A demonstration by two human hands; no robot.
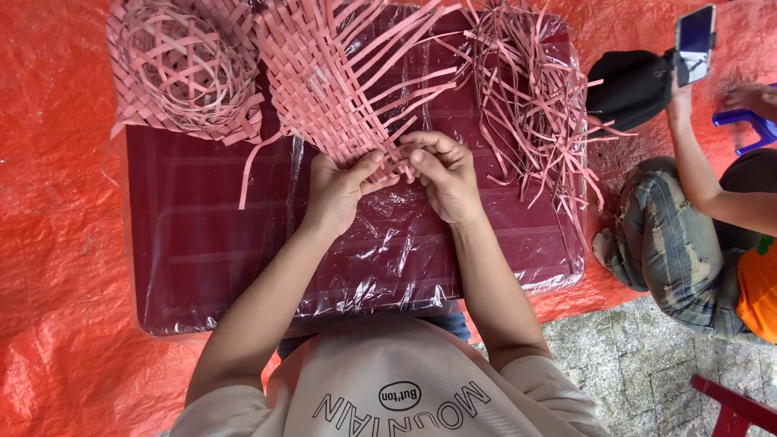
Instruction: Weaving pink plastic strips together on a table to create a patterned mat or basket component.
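A half-woven pink strip mat (340,81) lies on a dark red plastic-wrapped board (210,243), its loose strips fanning toward the top right. My left hand (338,188) pinches strips at the mat's near edge, thumb on top. Touching it from the right, my right hand (441,171) curls its fingers around the same edge strips. A finished pink woven basket (182,69) sits at the board's top left. A loose heap of pink strips (526,89) lies at the top right.
An orange tarp (57,243) covers the ground around the board. A seated person in jeans and an orange top (696,243) is at the right, holding up a phone (694,36). Grey paving (631,364) and a red stool corner (740,409) show at the bottom right.
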